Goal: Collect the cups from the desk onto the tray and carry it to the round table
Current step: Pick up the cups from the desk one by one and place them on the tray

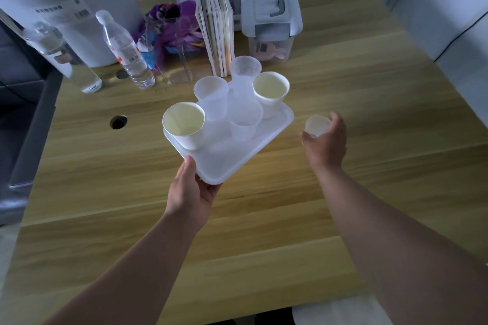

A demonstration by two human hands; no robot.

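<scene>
Head view: left hand [191,192] clamps the tray [237,163] by its 6 o'clock corner, five cups aboard. Right hand [326,140], at the tray's 3 o'clock, is wrapped round the last cup [315,125] over the desk [369,113]. Left: load it, carry to the round table, not visible.

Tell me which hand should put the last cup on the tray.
The right hand: its fingers already wrap the small cup beside the tray. The left hand is busy gripping the tray's near corner.
</scene>
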